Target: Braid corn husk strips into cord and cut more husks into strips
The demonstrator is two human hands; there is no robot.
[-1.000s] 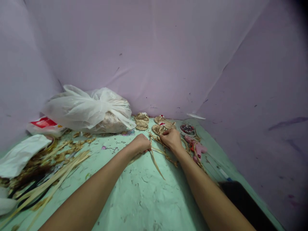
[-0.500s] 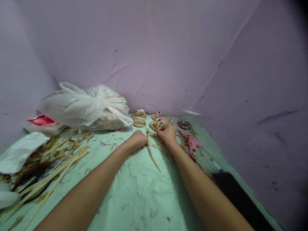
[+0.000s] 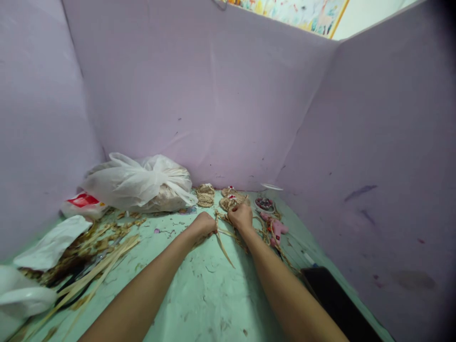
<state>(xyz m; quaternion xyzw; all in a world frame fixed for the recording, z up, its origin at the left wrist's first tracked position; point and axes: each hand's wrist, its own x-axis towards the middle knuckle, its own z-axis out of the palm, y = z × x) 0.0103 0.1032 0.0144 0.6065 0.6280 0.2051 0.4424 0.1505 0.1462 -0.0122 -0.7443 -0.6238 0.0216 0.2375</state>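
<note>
Both my arms reach forward over a pale green table (image 3: pixel 210 294). My left hand (image 3: pixel 204 224) is closed on dry straw strips (image 3: pixel 223 243) that trail toward me. Just to its right, my right hand (image 3: pixel 241 216) pinches a braided straw cord (image 3: pixel 238 237) lying on the table. Several small woven straw pieces (image 3: pixel 205 194) sit right behind the hands against the back wall.
A white plastic bag (image 3: pixel 138 183) of straw lies at the back left. Loose straw, scissors (image 3: pixel 85 270) and white wrappers cover the left side. A pink glue gun (image 3: pixel 274 228) and a small dish (image 3: pixel 264 204) lie right. Purple walls enclose the table; a black object (image 3: pixel 335 299) sits near right.
The view has tilted up and pulled back, showing more of the walls. Both hands keep working the straw at the same spot, staying close together.
</note>
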